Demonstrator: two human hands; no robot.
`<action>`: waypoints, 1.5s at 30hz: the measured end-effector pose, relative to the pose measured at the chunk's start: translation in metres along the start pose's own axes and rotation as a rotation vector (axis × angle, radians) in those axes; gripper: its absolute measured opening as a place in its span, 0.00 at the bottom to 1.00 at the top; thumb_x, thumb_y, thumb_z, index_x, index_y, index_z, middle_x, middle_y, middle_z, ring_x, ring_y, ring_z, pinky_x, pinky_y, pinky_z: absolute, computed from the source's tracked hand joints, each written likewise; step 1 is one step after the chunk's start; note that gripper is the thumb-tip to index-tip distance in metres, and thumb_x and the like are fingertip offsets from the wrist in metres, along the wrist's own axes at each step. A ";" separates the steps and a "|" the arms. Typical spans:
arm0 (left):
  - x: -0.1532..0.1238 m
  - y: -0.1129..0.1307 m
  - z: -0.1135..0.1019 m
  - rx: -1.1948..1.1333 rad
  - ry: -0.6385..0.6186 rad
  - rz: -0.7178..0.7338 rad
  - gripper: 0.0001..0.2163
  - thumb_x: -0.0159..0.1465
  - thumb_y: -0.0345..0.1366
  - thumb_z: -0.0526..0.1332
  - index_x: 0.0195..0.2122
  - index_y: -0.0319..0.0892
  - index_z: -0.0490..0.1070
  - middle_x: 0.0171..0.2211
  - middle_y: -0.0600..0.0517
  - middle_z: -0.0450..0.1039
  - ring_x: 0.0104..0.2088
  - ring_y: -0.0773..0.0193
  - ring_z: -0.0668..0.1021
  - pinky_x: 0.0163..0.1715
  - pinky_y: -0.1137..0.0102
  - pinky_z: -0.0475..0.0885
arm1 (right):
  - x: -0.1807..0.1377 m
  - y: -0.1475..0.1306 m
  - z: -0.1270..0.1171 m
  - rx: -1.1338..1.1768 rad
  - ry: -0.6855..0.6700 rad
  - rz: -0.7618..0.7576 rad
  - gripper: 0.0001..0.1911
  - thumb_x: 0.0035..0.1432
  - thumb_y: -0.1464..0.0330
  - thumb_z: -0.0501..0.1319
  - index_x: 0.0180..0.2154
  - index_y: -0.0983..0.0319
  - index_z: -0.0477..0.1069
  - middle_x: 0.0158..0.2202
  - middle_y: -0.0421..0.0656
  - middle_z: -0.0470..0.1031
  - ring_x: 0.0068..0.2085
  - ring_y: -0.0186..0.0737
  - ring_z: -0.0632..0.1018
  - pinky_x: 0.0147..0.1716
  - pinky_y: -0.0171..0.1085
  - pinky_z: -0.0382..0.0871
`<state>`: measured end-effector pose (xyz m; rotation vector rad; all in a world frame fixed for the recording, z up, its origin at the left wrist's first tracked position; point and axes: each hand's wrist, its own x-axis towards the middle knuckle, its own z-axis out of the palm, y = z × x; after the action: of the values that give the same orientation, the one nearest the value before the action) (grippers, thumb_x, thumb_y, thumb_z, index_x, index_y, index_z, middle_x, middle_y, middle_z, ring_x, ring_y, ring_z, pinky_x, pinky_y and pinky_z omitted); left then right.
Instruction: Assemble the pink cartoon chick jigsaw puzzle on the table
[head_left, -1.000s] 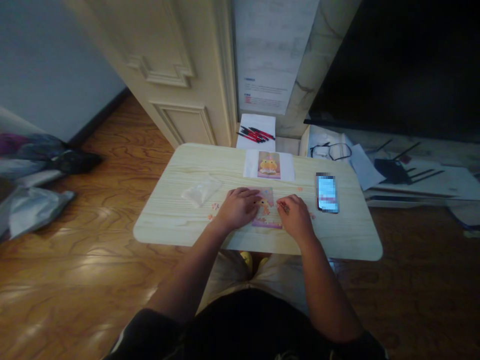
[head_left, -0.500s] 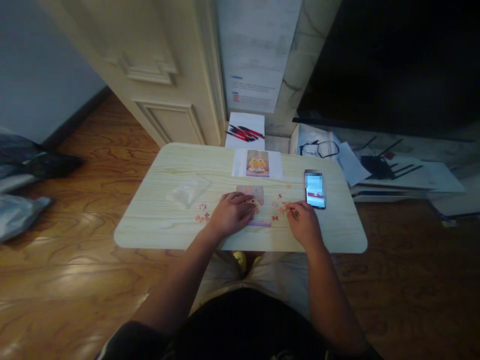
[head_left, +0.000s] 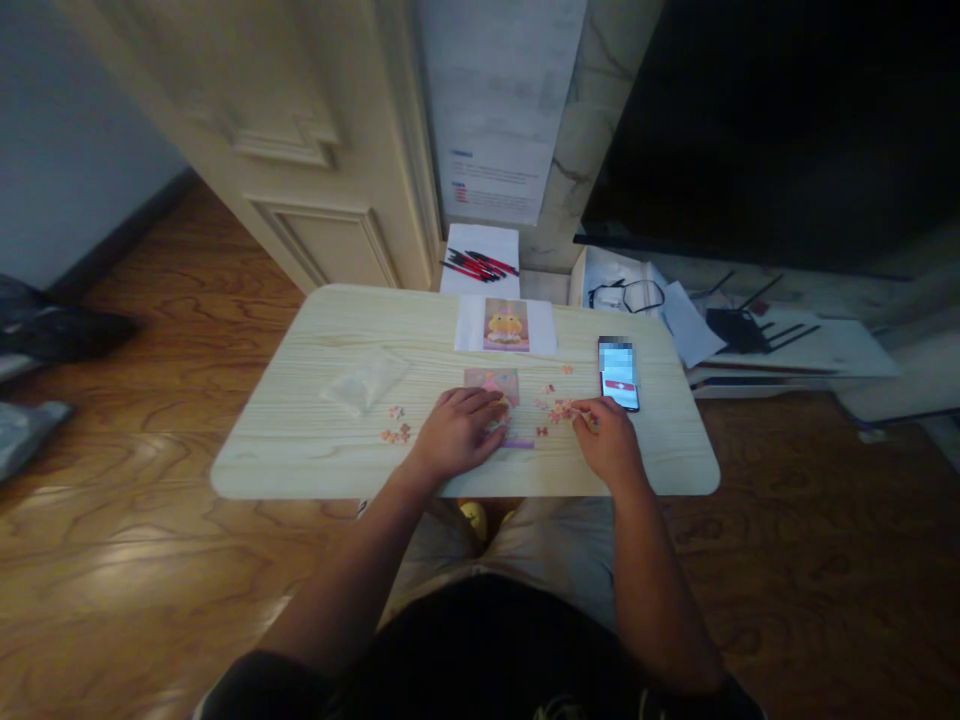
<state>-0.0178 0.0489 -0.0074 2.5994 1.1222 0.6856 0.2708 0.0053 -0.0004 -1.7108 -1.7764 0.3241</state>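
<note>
My left hand lies flat, fingers stretched over a partly assembled jigsaw puzzle, hiding much of its middle. Pink and purple parts of the puzzle show above and below the fingers. To the right, my right hand pinches what looks like a small puzzle piece at the edge of a loose pile of puzzle pieces. Several more loose pieces lie left of my left hand. Beyond the puzzle is a paper sheet with a printed yellow character picture.
A phone with a lit screen lies just beyond my right hand on the pale wooden table. A clear plastic bag rests at the left. Red and black pens lie on white paper behind the table. A black router sits at the right.
The view has shifted slightly, moving the whole scene left. My right hand's fingertips have drawn together a little near the pile. My left hand stays on the puzzle.
</note>
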 end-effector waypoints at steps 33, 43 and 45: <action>-0.012 0.006 0.002 -0.004 -0.007 -0.041 0.17 0.66 0.44 0.61 0.55 0.50 0.78 0.58 0.51 0.77 0.59 0.48 0.75 0.59 0.50 0.67 | 0.046 -0.066 0.049 -0.097 -0.341 -0.074 0.09 0.63 0.73 0.64 0.37 0.56 0.82 0.40 0.45 0.85 0.42 0.46 0.82 0.43 0.39 0.71; -0.012 0.007 0.002 -0.005 -0.003 -0.055 0.19 0.66 0.45 0.61 0.56 0.49 0.77 0.59 0.49 0.76 0.60 0.47 0.74 0.60 0.49 0.66 | 0.044 -0.051 0.041 0.058 -0.325 0.008 0.07 0.63 0.72 0.64 0.39 0.56 0.81 0.39 0.42 0.85 0.40 0.43 0.82 0.42 0.39 0.73; -0.012 0.007 0.002 -0.002 0.006 -0.061 0.19 0.66 0.45 0.61 0.56 0.48 0.77 0.60 0.49 0.75 0.61 0.47 0.73 0.61 0.49 0.66 | 0.048 -0.040 0.035 0.097 -0.276 0.074 0.06 0.62 0.70 0.64 0.39 0.56 0.81 0.38 0.41 0.84 0.38 0.41 0.82 0.40 0.38 0.73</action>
<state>-0.0193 0.0351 -0.0104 2.5517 1.1968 0.6812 0.2210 0.0549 0.0093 -1.7319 -1.8572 0.6962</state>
